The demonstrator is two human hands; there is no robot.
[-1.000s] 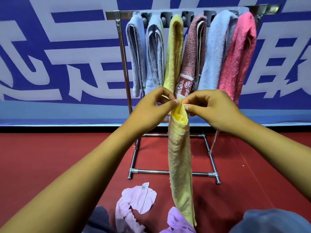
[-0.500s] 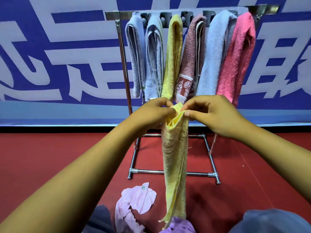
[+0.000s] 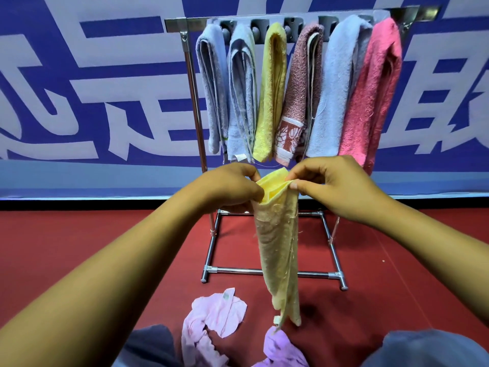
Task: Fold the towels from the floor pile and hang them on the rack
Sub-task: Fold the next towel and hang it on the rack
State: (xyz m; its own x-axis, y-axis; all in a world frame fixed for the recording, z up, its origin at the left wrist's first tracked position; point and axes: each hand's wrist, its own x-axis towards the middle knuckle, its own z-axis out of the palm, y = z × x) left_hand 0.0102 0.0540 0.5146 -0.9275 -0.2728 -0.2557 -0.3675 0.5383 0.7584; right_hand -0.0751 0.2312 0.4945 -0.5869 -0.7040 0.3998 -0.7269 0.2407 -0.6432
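A pale yellow towel (image 3: 279, 250) hangs in a long narrow strip in front of me. My left hand (image 3: 232, 189) grips its top left edge and my right hand (image 3: 336, 186) pinches its top right corner, the two hands close together. Behind them stands a metal rack (image 3: 190, 83) whose top bar carries several folded towels: grey-blue, yellow, maroon, light blue and pink. On the red floor below lie a light pink towel (image 3: 211, 316) and a purple towel (image 3: 280, 348), the remaining pile.
A blue and white banner wall (image 3: 92, 88) runs behind the rack. The rack's base tubes (image 3: 264, 271) rest on the red floor. Dark grey-blue clothing on my knees (image 3: 423, 350) fills the bottom corners.
Both hands have sunk lower, away from the hanging towels. The yellow towel's top edge has opened between them, and its lower end has lifted off the purple towel.
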